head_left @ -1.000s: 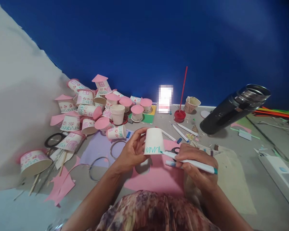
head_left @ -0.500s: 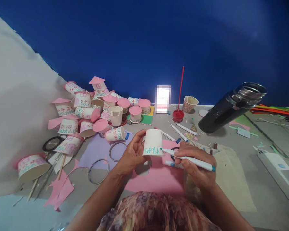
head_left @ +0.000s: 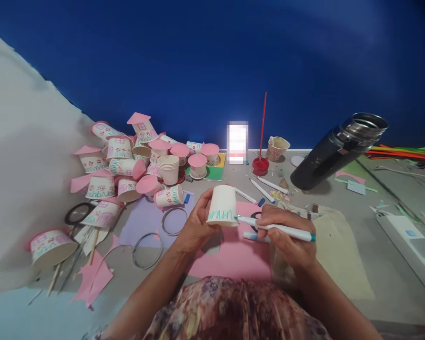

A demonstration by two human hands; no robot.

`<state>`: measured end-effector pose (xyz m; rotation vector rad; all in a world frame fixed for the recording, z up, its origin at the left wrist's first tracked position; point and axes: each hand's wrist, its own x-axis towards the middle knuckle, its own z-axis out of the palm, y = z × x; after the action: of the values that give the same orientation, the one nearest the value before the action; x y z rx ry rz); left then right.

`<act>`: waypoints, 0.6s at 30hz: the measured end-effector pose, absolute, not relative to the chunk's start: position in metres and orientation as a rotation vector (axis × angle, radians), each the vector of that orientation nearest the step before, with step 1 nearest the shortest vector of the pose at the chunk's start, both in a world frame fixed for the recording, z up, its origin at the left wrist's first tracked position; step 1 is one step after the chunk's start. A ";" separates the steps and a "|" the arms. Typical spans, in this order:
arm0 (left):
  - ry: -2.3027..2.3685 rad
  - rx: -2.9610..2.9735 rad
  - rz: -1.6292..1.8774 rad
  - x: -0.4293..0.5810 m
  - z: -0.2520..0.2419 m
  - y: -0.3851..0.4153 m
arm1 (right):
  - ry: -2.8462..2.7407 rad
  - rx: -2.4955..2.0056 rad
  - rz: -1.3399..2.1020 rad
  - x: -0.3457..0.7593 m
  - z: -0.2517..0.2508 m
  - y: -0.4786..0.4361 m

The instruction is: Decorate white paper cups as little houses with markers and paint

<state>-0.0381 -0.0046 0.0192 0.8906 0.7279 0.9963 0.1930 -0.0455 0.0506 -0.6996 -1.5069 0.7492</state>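
- The left hand (head_left: 196, 222) has its grip closed about the left side of a white cup (head_left: 222, 200), thumb near the rim.
- The cup is upside down, wide rim lowest, held above the pink sheet (head_left: 241, 264); a teal zigzag line runs round it just above the rim.
- The right hand (head_left: 288, 236) has its grip pinching a white marker (head_left: 295, 231); the teal tip is at the cup's lower right side, the other end pointing right.
- Below the marker, near the right fingers, lies a tube (head_left: 250, 235); the cloth (head_left: 336, 255) spreads to the right of it on the counter (head_left: 389, 278).
- Beyond the cup, pens (head_left: 262, 190) lie near the red pot (head_left: 260, 166).
- To the right of these, a dark flask (head_left: 326, 160) appears tilted.
- On the left, a stack (head_left: 169, 171) of plain cups stands among decorated, pink-topped ones.
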 end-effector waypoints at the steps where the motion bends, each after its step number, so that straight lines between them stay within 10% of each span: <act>1: 0.722 0.876 1.001 -0.038 0.020 -0.005 | -1.474 -0.736 0.718 0.192 0.049 -0.046; 18: 0.578 1.166 0.866 -0.049 0.037 -0.001 | -1.859 -1.156 0.453 0.191 0.049 -0.034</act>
<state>-0.0494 -0.0006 0.0375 1.1660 0.5780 0.8655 0.1907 -0.0341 0.0487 -1.1560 -1.8586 0.4526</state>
